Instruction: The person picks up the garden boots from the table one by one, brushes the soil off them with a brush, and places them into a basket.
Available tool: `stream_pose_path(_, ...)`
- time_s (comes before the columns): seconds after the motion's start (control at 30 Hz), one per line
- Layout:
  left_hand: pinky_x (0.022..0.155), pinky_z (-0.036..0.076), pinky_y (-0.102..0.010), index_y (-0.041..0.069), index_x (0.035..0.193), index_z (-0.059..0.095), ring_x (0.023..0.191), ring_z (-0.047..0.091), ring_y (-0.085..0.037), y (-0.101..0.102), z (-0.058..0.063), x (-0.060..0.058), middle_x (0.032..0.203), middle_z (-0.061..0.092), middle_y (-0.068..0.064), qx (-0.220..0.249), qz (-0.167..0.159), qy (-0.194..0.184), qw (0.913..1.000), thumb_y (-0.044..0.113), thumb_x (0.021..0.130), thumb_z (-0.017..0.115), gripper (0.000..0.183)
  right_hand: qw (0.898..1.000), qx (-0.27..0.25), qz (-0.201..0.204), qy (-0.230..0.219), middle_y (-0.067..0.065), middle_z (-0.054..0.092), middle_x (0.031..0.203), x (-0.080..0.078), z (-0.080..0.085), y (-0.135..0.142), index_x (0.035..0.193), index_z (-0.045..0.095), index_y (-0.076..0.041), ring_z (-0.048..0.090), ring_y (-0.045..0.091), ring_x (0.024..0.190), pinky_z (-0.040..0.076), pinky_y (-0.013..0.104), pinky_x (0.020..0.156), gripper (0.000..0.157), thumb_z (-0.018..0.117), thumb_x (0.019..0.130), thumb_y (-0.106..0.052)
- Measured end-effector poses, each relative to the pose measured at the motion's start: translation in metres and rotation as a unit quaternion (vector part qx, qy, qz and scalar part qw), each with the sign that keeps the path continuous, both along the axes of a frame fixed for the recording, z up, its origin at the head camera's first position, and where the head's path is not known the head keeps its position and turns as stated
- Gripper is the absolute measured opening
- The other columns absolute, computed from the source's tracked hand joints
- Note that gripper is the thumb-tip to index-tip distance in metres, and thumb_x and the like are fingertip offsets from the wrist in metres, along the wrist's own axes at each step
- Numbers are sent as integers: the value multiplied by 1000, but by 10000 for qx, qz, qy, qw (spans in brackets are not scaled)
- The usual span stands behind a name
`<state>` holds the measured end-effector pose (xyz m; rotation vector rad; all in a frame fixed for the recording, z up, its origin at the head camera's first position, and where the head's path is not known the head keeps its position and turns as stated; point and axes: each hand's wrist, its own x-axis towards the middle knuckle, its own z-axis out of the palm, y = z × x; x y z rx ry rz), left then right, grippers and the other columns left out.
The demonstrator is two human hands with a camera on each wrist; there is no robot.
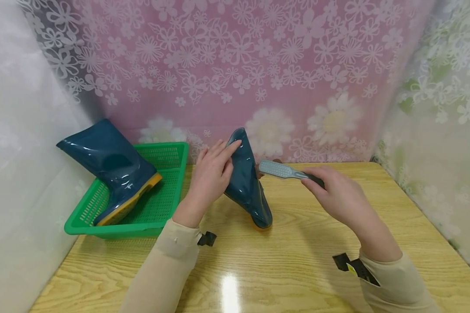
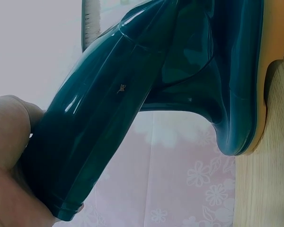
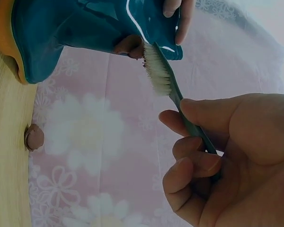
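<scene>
No legible txt, no readable nos., brands, labels or signs

Centre boot (image 1: 244, 174): dark teal-blue, sole (image 2: 274, 33) orange-yellow. Left boot (image 1: 111, 152): dark teal-blue, sole yellow-orange. Brush (image 1: 276, 169): grey back with pale dotted pattern, dark handle (image 1: 317, 180), whitish bristles (image 3: 156, 71). Lumps (image 3: 34, 137): brown, perhaps reddish, the close view being dim. Basket (image 1: 117, 230): bright green, perforated lattice. Table (image 1: 290, 278): yellow-tan, wavy wood grain. Backdrop (image 1: 219, 108): pink, white floral print. Right curtain (image 1: 446, 152): whitish, green and white floral print. Sleeves (image 1: 164, 265): beige.
</scene>
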<state>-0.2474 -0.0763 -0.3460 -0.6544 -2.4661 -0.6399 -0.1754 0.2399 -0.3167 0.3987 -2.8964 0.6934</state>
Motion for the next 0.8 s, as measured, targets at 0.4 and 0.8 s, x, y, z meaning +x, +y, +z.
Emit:
stream_pose_path(0.4,133,23,-60,24,167,53,162,38,-27,-1,1,0,169,50,-7,-20,-2,-50,10000,13,117,53,52,9997,-239,-47,-104,25,61,153,1,5,13,160,60,-8,64,48,130,54,67,95,51,55,119,-38)
stream_pose_path(0.8,132,22,-61,23,167,54,161,40,-29,0,0,0,166,53,-9,-41,-3,28,10000,12,117,54,51,9989,-411,236,-34,17,70,135,2,-2,-14,148,70,-7,65,29,99,51,48,79,42,62,116,-34)
